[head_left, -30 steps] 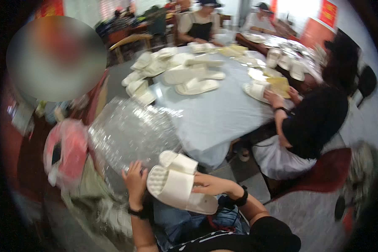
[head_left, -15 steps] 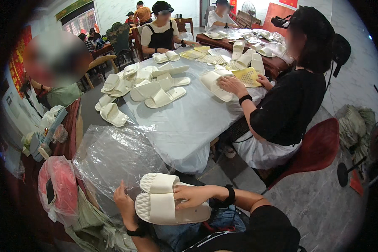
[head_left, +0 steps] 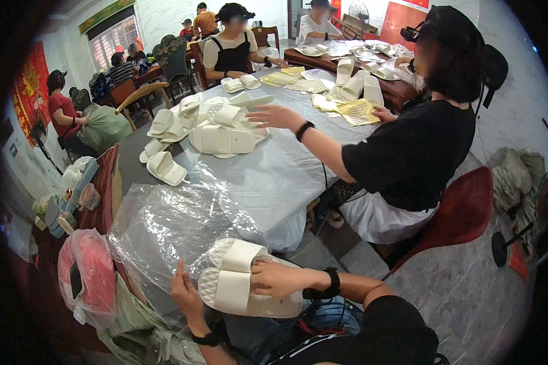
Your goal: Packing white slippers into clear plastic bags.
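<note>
My right hand grips a pair of white slippers, its fingers tucked under the straps. The slippers lie side by side over my lap, quilted footbeds to the left. A large clear plastic bag drapes over the table's near edge, its right part against the slippers' ends. My left hand is upright at the bag's near edge, just left of the slippers. Its index finger points up and the other fingers bend around the film; the thumb is partly hidden.
White slippers are heaped on the plastic-covered table. A co-worker in black at the right reaches over the heap, holding yellow sheets. A red bundle in plastic with a phone lies at my left.
The co-worker at the right has put a pair of slippers on the heap. The clear bag has shifted right, toward my slippers. My hands have moved only slightly.
</note>
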`<state>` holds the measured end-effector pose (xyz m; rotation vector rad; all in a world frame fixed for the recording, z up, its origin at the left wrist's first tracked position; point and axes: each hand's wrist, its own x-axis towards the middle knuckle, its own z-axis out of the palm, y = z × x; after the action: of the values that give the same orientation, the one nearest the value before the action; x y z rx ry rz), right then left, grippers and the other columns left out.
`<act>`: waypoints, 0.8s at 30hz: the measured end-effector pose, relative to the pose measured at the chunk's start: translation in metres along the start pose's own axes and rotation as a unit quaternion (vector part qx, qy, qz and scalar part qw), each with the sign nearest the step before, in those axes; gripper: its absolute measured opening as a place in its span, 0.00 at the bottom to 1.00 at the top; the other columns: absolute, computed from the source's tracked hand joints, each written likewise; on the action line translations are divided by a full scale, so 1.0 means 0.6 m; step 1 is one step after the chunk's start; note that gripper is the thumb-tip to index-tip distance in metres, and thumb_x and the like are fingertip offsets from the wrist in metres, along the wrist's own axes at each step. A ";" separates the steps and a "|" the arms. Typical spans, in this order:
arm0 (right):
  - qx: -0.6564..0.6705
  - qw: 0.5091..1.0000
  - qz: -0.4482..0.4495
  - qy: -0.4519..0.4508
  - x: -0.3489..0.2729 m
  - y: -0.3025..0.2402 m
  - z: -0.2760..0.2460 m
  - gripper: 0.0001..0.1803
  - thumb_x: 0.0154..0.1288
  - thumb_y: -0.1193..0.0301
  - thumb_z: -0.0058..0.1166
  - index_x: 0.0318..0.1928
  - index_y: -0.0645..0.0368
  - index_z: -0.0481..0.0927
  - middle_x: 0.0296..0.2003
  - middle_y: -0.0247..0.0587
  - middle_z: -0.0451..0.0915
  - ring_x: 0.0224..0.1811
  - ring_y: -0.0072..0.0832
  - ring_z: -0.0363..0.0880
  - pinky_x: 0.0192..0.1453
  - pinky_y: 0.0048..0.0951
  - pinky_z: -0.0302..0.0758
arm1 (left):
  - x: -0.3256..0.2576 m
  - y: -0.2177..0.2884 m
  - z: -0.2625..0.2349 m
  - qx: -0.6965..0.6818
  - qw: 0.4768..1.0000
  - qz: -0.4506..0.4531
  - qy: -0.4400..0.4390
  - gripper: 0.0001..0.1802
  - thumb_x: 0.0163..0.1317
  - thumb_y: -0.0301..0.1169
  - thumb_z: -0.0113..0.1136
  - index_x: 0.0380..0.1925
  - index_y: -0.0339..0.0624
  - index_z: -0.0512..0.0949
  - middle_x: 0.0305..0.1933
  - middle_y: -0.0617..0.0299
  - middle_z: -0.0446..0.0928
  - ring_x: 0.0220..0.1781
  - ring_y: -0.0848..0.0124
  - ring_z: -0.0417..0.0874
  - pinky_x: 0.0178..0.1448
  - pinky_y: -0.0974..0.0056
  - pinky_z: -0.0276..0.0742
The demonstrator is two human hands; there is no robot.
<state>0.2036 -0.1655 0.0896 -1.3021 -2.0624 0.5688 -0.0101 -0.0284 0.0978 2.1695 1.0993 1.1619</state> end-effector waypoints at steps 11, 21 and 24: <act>-0.205 0.963 0.108 0.141 0.065 -0.013 0.005 0.11 0.56 0.64 0.56 0.33 0.59 0.78 0.34 0.47 0.74 0.48 0.45 0.70 0.60 0.47 0.61 | -0.019 0.030 0.039 0.032 0.990 0.120 -0.064 0.19 0.60 0.25 0.54 0.52 0.36 0.74 0.58 0.45 0.71 0.60 0.48 0.70 0.63 0.53 0.65; -0.178 0.963 0.110 0.170 0.058 -0.005 0.037 0.10 0.56 0.66 0.54 0.32 0.59 0.79 0.32 0.47 0.74 0.44 0.44 0.71 0.54 0.44 0.63 | -0.039 -0.013 0.028 0.081 0.995 0.013 -0.059 0.26 0.58 0.26 0.56 0.58 0.32 0.68 0.60 0.45 0.69 0.61 0.49 0.69 0.63 0.54 0.65; -0.154 0.974 0.081 0.143 0.053 -0.013 0.042 0.09 0.57 0.66 0.54 0.33 0.58 0.79 0.33 0.45 0.75 0.45 0.42 0.70 0.56 0.43 0.62 | -0.025 -0.012 0.032 0.096 0.993 -0.047 -0.045 0.22 0.59 0.23 0.53 0.56 0.34 0.71 0.60 0.47 0.69 0.61 0.49 0.69 0.63 0.53 0.64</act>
<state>0.1709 -0.1402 0.0853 -1.6352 -1.8644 0.1181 -0.0022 -0.0366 0.0748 2.2614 1.3051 0.9417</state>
